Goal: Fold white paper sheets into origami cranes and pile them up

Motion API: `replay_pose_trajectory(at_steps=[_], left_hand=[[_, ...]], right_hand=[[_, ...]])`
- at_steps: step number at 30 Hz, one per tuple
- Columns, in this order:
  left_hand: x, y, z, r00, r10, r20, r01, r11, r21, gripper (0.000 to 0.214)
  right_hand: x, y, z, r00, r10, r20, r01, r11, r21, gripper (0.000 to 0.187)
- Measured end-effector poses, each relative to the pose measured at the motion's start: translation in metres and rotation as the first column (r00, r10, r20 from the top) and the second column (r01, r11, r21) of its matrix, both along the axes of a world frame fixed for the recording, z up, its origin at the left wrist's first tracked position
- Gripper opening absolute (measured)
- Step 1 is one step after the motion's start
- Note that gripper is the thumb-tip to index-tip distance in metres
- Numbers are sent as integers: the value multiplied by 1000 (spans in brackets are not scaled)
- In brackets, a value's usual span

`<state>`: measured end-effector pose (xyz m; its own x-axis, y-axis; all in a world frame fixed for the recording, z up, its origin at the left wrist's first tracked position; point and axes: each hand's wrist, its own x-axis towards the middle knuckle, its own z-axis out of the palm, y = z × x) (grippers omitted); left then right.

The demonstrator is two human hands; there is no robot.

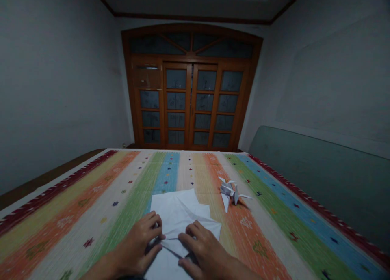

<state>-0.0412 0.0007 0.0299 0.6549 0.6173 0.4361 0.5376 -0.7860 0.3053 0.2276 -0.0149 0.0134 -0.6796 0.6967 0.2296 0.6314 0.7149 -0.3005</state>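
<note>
A large sheet of white paper (pixel 179 219) lies creased and partly folded on a striped woven cloth (pixel 118 207), with dark fold lines near its lower edge. My left hand (pixel 137 245) grips the paper's left side, fingers curled over a fold. My right hand (pixel 202 251) rests on its right side, fingers bent down over the paper. The two hands nearly meet at the middle, hiding part of the sheet. Beyond the right hand stands a small folded white paper figure (pixel 230 192), pointed and winged like an origami bird.
The cloth has multicoloured stripes and a red border, and covers a wide raised surface. A grey-green padded panel (pixel 317 178) runs along its right side and a brown wooden edge (pixel 45 178) along its left. A glazed wooden double door (pixel 189 105) stands beyond.
</note>
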Motion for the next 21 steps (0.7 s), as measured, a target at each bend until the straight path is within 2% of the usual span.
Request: replay_pose_trajectory(at_steps=[5,10,21], left_hand=[[1,-3,-1,995,-90,-48,93,993,79,32],[2,0,-1,985,-170,-14,171,978,122,28],[6,-6,-5,994,-86,62,85,996,15,21]], right_hand=[[1,-1,1,998,57,11,-57,995,85,29],[3,1,-7,996,83,-13,-81,987,138,25],[0,7,-14,977,96,-192,-62,982,177,18]])
